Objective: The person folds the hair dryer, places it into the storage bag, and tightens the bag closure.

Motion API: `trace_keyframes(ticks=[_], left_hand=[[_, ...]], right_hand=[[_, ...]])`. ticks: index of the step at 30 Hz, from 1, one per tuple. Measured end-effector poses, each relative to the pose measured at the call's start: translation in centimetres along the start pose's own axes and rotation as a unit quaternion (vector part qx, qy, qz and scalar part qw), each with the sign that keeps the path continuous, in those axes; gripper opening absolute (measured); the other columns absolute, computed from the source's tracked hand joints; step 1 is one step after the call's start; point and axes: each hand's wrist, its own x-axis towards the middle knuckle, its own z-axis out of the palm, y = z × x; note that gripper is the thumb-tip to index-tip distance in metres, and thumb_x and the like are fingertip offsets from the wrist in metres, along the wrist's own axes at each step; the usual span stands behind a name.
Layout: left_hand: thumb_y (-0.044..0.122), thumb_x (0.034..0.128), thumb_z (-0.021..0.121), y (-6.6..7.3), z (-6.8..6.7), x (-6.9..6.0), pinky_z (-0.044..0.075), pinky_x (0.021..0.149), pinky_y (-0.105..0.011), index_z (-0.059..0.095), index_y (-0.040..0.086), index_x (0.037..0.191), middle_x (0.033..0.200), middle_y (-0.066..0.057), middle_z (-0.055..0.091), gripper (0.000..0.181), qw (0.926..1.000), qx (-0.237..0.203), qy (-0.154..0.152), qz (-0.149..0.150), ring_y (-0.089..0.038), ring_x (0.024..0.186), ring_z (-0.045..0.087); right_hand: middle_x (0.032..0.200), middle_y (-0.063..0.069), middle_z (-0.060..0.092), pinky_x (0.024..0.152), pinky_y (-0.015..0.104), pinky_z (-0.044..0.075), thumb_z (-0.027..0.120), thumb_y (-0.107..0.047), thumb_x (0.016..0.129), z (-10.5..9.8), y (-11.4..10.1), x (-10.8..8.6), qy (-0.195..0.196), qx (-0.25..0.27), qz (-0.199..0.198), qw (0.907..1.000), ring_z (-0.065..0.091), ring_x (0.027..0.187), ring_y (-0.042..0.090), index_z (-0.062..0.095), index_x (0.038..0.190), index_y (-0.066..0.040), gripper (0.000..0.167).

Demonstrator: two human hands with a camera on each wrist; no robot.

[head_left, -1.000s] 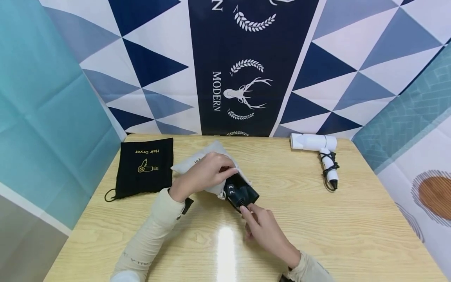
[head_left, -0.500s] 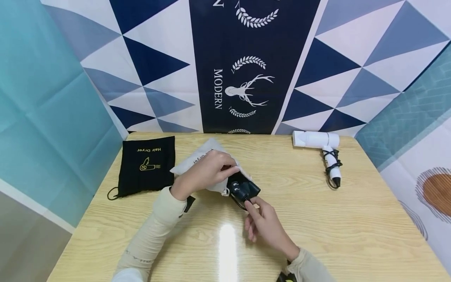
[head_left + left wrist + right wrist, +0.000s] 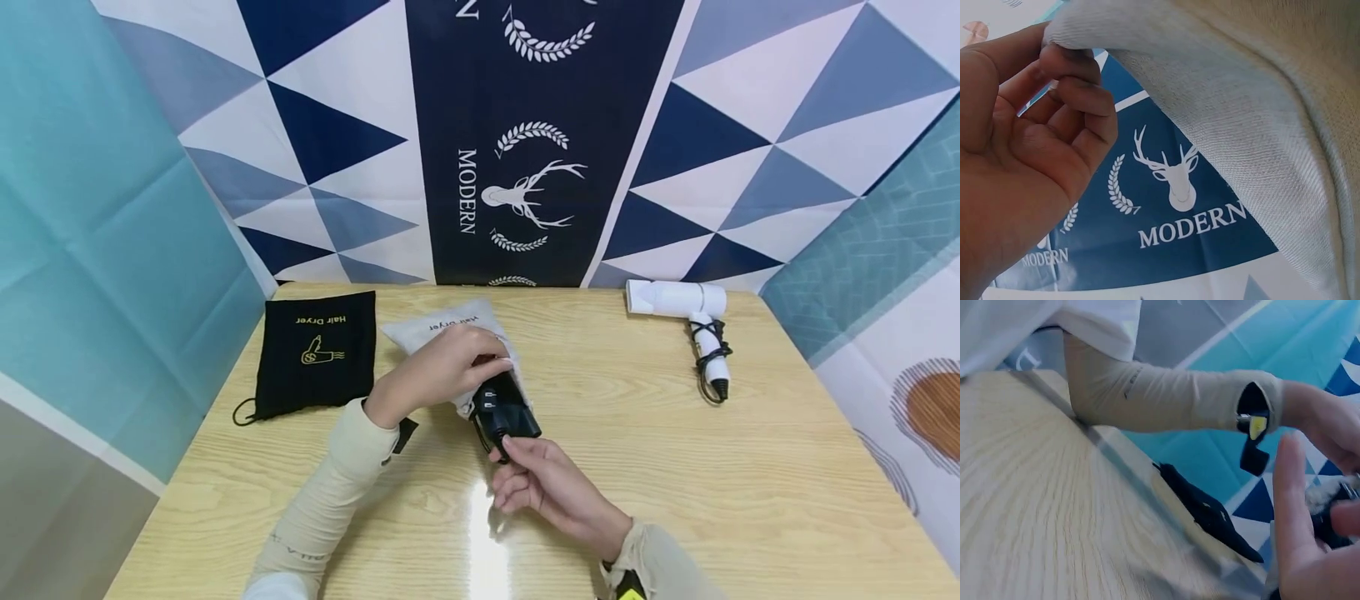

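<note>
A light grey cloth bag (image 3: pixel 480 312) printed "Hair Dryer" lies mid-table with its mouth towards me. My left hand (image 3: pixel 442 367) pinches the rim of that mouth and holds it up; the left wrist view shows the lifted cloth (image 3: pixel 1229 94) between thumb and fingers. Part of a black hair dryer (image 3: pixel 522 422) sticks out of the bag, the rest hidden inside. Over it lies the black plug (image 3: pixel 490 404), its prongs showing and its cord looping beside the bag. My right hand (image 3: pixel 558 487) pinches the cord end of the plug between thumb and finger.
A black drawstring bag (image 3: pixel 318 379) with gold "Hair Dryer" print lies flat at the left. At the back right, a white hair dryer (image 3: pixel 675 298) rests with its black cord (image 3: pixel 708 354) wound round the handle. Patterned cloth walls (image 3: pixel 360 167) border the wooden table (image 3: pixel 637 433).
The right hand has shifted slightly left and nearer with the plug. The grey bag and the dryer's end have turned a little towards me. The left hand keeps its hold on the bag.
</note>
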Motion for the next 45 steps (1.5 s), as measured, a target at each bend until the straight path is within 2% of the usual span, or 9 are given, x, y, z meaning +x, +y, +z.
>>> trace_keyframes(ticks=[3, 7, 14, 22, 25, 30, 42, 44, 45], left_hand=[[0.018, 0.0998, 0.062, 0.2, 0.0, 0.0, 0.049, 0.078, -0.027, 0.075, 0.01, 0.092, 0.086, 0.005, 0.07, 0.016, 0.9998, 0.015, -0.007, -0.006, -0.007, 0.08, 0.06], [0.02, 0.0996, 0.063, 0.4, 0.0, -0.1, 0.049, 0.078, -0.028, 0.074, 0.011, 0.093, 0.087, 0.005, 0.071, 0.016, 0.9989, 0.033, -0.02, -0.027, -0.008, 0.08, 0.06], [0.02, 0.0995, 0.063, 0.3, 0.0, -0.1, 0.048, 0.072, -0.025, 0.074, 0.012, 0.093, 0.085, 0.008, 0.069, 0.015, 0.9978, 0.038, -0.035, -0.043, -0.005, 0.074, 0.057], [0.018, 0.1001, 0.062, 0.5, -0.1, -0.4, 0.049, 0.073, -0.027, 0.076, 0.011, 0.093, 0.085, 0.006, 0.07, 0.018, 0.9979, 0.042, -0.032, -0.038, -0.006, 0.076, 0.059], [0.019, 0.0997, 0.062, 0.7, -0.1, -0.5, 0.049, 0.073, -0.026, 0.077, 0.012, 0.092, 0.085, 0.007, 0.07, 0.019, 0.9976, 0.052, -0.025, -0.039, -0.006, 0.077, 0.06], [0.02, 0.0994, 0.062, 1.4, -0.3, -0.7, 0.047, 0.067, -0.024, 0.078, 0.013, 0.091, 0.078, 0.008, 0.065, 0.019, 0.997, 0.071, -0.009, -0.031, -0.005, 0.069, 0.055], [0.018, 0.0998, 0.063, 1.1, -1.0, -1.1, 0.047, 0.071, -0.024, 0.077, 0.015, 0.087, 0.079, 0.008, 0.065, 0.02, 0.9967, 0.066, -0.046, -0.014, -0.005, 0.073, 0.054], [0.018, 0.0998, 0.062, 0.8, -1.3, -1.3, 0.047, 0.073, -0.025, 0.078, 0.014, 0.089, 0.081, 0.006, 0.067, 0.019, 0.9969, 0.061, -0.047, -0.018, -0.006, 0.075, 0.056], [0.018, 0.0998, 0.062, 0.7, -1.4, -1.4, 0.048, 0.074, -0.026, 0.078, 0.014, 0.09, 0.082, 0.006, 0.067, 0.018, 0.9967, 0.063, -0.045, -0.022, -0.006, 0.075, 0.057]], right_hand=[[0.075, 0.007, 0.067, 0.059, 0.03, 0.058, 0.038, -0.024, 0.11, 0.6, 0.3, 0.2, 0.047, -0.117, -0.054, 0.9905, 0.068, 0.062, 0.014, 0.051, 0.107, 0.009, 0.035], [0.063, 0.004, 0.052, 0.042, 0.028, 0.048, 0.036, -0.025, 0.11, 1.2, 0.4, 0.1, 0.115, -0.278, -0.098, 0.9485, 0.053, 0.045, 0.011, 0.045, 0.101, 0.018, 0.046], [0.062, 0.002, 0.039, 0.042, 0.019, 0.03, 0.04, -0.032, 0.109, 1.8, -0.3, 0.5, 0.193, -0.338, -0.109, 0.9147, 0.033, 0.045, 0.007, 0.052, 0.095, 0.012, 0.047], [0.055, -0.005, 0.043, 0.045, 0.022, 0.037, 0.043, -0.022, 0.108, 1.9, -0.1, 2.0, 0.238, -0.458, -0.16, 0.8416, 0.04, 0.044, 0.004, 0.059, 0.087, -0.002, 0.033], [0.055, -0.004, 0.042, 0.044, 0.021, 0.036, 0.042, -0.017, 0.109, 2.2, -0.1, 2.4, 0.246, -0.446, -0.167, 0.844, 0.039, 0.043, 0.004, 0.058, 0.087, 0.0, 0.032], [0.056, 0.005, 0.043, 0.042, 0.021, 0.036, 0.038, -0.007, 0.108, 4.0, -1.3, 2.6, 0.231, -0.39, -0.181, 0.8725, 0.04, 0.044, 0.006, 0.054, 0.088, 0.01, 0.031], [0.06, -0.003, 0.047, 0.05, 0.025, 0.038, 0.04, -0.024, 0.109, 2.2, 0.0, 6.7, 0.247, -0.463, -0.185, 0.8311, 0.042, 0.049, 0.007, 0.055, 0.08, -0.007, 0.037], [0.061, -0.004, 0.046, 0.05, 0.024, 0.037, 0.041, -0.025, 0.109, 2.1, 0.0, 7.2, 0.239, -0.458, -0.171, 0.8387, 0.041, 0.05, 0.006, 0.056, 0.08, -0.005, 0.038], [0.06, -0.004, 0.045, 0.048, 0.024, 0.036, 0.041, -0.026, 0.109, 2.1, 0.1, 7.3, 0.228, -0.439, -0.158, 0.8547, 0.04, 0.049, 0.006, 0.056, 0.081, -0.003, 0.039]])
